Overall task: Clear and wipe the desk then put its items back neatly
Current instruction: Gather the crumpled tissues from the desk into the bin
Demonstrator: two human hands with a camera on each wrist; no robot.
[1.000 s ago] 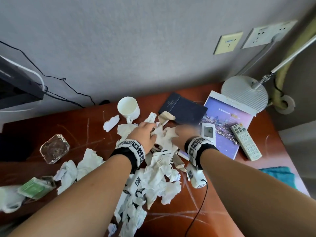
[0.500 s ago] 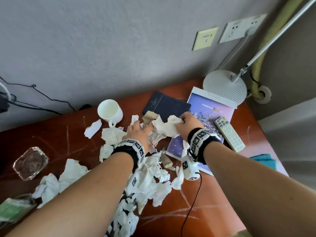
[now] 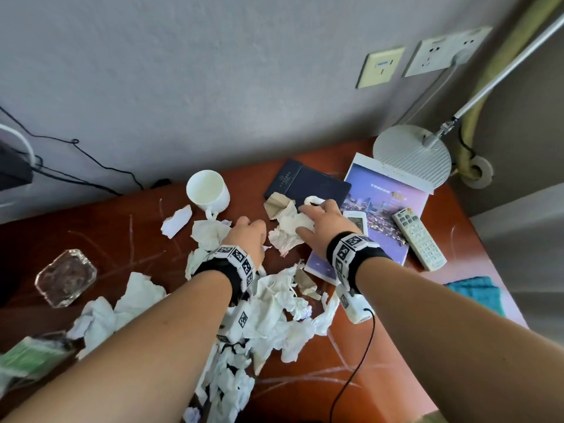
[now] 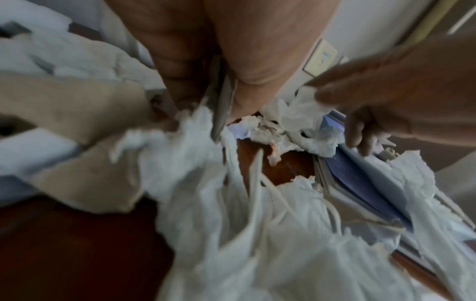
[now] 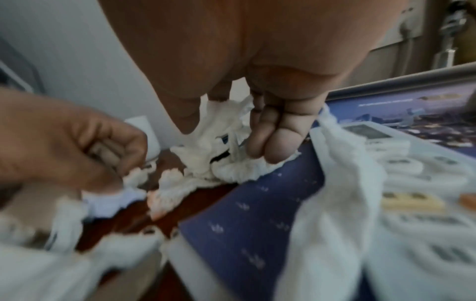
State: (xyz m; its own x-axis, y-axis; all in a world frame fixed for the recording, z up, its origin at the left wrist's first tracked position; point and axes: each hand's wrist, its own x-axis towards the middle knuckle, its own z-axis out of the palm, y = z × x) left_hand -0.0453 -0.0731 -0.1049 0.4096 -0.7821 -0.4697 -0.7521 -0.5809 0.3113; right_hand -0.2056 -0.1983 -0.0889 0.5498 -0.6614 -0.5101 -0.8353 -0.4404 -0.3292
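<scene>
Crumpled white tissues [image 3: 274,315] litter the red-brown desk [image 3: 91,239]. My left hand [image 3: 250,230] sits knuckles up with fingers curled on tissue scraps beside the white mug [image 3: 207,190]; the right wrist view shows the left hand [image 5: 103,146] as a fist on tissue. My right hand [image 3: 308,221] is over a crumpled tissue wad [image 3: 287,230] at the edge of the dark notebook [image 3: 314,184]. Thumb and fingers [image 5: 270,142] pinch that wad [image 5: 226,163]. The left wrist view is blurred, full of tissue [image 4: 231,203].
A purple brochure [image 3: 387,203] holds a small white remote [image 3: 355,219] and a long remote [image 3: 419,239]. A lamp base [image 3: 412,157] stands at the back right. A glass ashtray [image 3: 65,277] and green packet [image 3: 27,358] lie left, a teal cloth [image 3: 479,294] right.
Both hands moved from the middle of the tissue pile to the wad by the notebook. The small white remote, covered half a second ago, shows again.
</scene>
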